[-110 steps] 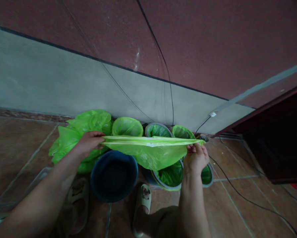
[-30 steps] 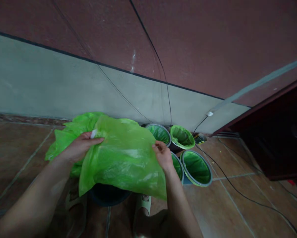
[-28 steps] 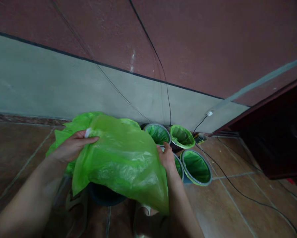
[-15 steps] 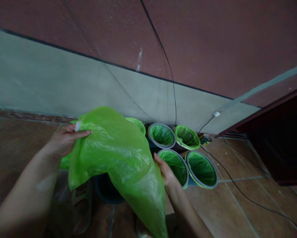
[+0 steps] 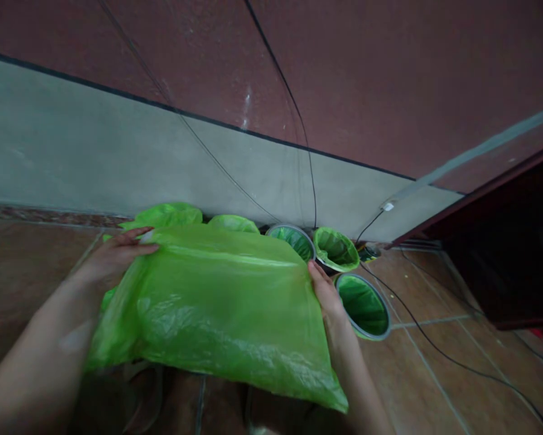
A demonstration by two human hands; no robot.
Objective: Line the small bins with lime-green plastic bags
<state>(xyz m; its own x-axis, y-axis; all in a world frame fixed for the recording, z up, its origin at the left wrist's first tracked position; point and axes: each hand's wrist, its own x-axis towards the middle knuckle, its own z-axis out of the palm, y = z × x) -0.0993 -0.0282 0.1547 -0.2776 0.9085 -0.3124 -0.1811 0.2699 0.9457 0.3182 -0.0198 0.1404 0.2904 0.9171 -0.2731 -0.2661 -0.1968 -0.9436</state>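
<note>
Green plastic bag (image 5: 217,308): lower centre of frame, now spread wide and nearly flat; half a second ago it hung in a narrow drape.
Left hand (image 5: 117,257): centre left, fingers closed on the bag's upper-left corner.
Right hand (image 5: 328,296): right of centre, fingers curled on the bag's right edge; moved upward since.
Lined bins (image 5: 362,305): right of the bag, fewer visible than before.
</note>
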